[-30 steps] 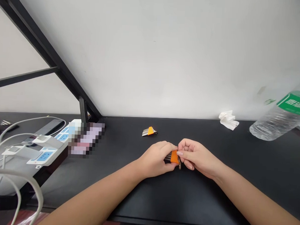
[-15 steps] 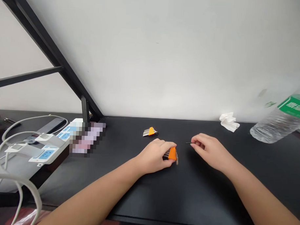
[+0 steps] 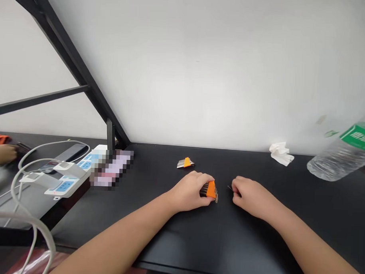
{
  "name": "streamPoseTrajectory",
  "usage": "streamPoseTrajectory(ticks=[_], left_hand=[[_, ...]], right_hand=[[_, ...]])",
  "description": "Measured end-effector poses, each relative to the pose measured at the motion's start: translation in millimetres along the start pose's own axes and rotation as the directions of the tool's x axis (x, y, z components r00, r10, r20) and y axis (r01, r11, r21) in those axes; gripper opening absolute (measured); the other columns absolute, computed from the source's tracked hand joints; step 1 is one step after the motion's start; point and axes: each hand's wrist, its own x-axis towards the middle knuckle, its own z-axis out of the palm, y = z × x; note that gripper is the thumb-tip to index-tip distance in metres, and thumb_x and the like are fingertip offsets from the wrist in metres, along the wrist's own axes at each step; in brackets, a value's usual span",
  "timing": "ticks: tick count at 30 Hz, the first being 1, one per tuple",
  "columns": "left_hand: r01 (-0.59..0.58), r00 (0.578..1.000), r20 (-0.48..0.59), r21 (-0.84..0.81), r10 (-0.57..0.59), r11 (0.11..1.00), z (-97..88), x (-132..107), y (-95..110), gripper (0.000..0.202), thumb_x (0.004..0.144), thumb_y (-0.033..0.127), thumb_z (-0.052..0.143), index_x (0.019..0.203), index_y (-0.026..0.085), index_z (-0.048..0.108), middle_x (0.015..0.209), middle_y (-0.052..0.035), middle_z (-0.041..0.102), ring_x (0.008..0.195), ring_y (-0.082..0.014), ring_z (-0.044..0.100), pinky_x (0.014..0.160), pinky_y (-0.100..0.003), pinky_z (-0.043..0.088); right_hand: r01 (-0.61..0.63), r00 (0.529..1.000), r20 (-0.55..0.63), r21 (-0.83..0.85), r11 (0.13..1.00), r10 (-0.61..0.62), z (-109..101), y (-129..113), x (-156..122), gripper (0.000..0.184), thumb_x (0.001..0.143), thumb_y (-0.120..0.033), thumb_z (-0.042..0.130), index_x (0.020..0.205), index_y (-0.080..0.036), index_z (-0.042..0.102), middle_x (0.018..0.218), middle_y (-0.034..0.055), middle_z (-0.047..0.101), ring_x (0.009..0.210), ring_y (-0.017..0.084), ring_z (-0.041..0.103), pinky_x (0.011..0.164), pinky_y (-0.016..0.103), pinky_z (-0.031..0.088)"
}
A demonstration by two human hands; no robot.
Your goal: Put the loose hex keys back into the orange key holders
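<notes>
Good control likely calls for the left hand [image 3: 190, 194], wrapped round the orange holder [image 3: 211, 189], to brace it firmly, while the right hand [image 3: 250, 196], just right of that holder, pinches its thin rod [image 3: 229, 188] securely.

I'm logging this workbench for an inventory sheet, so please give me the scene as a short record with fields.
Left hand: the person's left hand grips an orange plastic holder of thin metal rods
Right hand: the person's right hand pinches a thin dark rod, apart from the holder
Second set: a smaller-looking orange holder with silvery rods, farther back
Surface: black tabletop
Far right: clear plastic bottle with green label; crumpled white tissue left of it
Left side: white power strip with blue sockets
</notes>
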Motion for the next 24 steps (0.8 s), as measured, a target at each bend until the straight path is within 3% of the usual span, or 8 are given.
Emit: streamPoseTrajectory(ticks=[4,8,12,16,19,24], left_hand=[[-0.032,0.999,-0.026,-0.058,0.031,0.998,-0.6,-1,0,0.043,0.072,0.025,0.080,0.111,0.021,0.063,0.095,-0.0026,0.073,0.085,-0.0204,0.069,0.086,-0.036,0.054],[-0.104,0.994,-0.048,-0.051,0.102,0.993,0.2,0,-1,0.041,0.073,0.026,0.077,0.111,0.022,0.063,0.087,-0.0008,0.070,0.079,-0.0189,0.066,0.087,-0.037,0.052],[-0.151,0.987,-0.071,-0.048,0.148,0.987,2.2,0,-3,0.041,0.074,0.028,0.076,0.112,0.021,0.062,0.086,-0.0012,0.070,0.078,-0.0184,0.065,0.085,-0.035,0.051],[-0.179,0.980,-0.087,-0.008,0.178,0.984,3.6,-2,-4,0.042,0.076,0.031,0.076,0.114,0.020,0.062,0.087,-0.0028,0.070,0.077,-0.0189,0.065,0.081,-0.035,0.051],[-0.258,0.960,-0.095,0.057,0.263,0.964,5.6,-3,-4,0.042,0.081,0.029,0.072,0.120,0.018,0.060,0.089,-0.0047,0.070,0.081,-0.0199,0.066,0.081,-0.036,0.051],[-0.292,0.943,-0.124,0.131,0.308,0.947,10.2,-3,0,0.043,0.085,0.028,0.069,0.125,0.019,0.058,0.100,-0.0078,0.073,0.092,-0.0218,0.069,0.086,-0.038,0.050]], right_hand=[[0.118,0.990,0.025,0.362,0.925,-0.136,-3,-14,-7,0.012,0.080,-0.013,0.055,0.075,-0.022,0.048,0.069,-0.0026,0.057,0.061,0.013,0.052,0.056,0.026,0.038],[-0.003,0.986,0.122,0.698,0.716,-0.115,-2,-25,-10,0.006,0.084,-0.019,0.054,0.083,-0.023,0.051,0.063,-0.0065,0.054,0.051,0.012,0.055,0.048,0.023,0.043],[-0.076,0.981,0.169,0.793,0.604,-0.098,1,-31,-10,0.005,0.084,-0.022,0.057,0.088,-0.023,0.056,0.062,-0.0077,0.055,0.045,0.010,0.052,0.042,0.021,0.044],[-0.109,0.980,0.186,0.815,0.569,-0.078,-3,-31,-10,0.006,0.085,-0.026,0.061,0.086,-0.021,0.057,0.055,-0.0081,0.054,0.041,0.008,0.048,0.039,0.019,0.040],[-0.184,0.976,0.220,0.836,0.516,-0.008,-8,-30,-11,0.015,0.087,-0.033,0.063,0.084,-0.019,0.058,0.050,-0.0081,0.051,0.037,0.006,0.041,0.036,0.017,0.034],[-0.243,0.970,0.229,0.937,0.250,0.083,-5,-34,-9,0.033,0.082,-0.047,0.076,0.080,-0.019,0.058,0.053,-0.0067,0.053,0.037,0.006,0.038,0.033,0.018,0.030]])
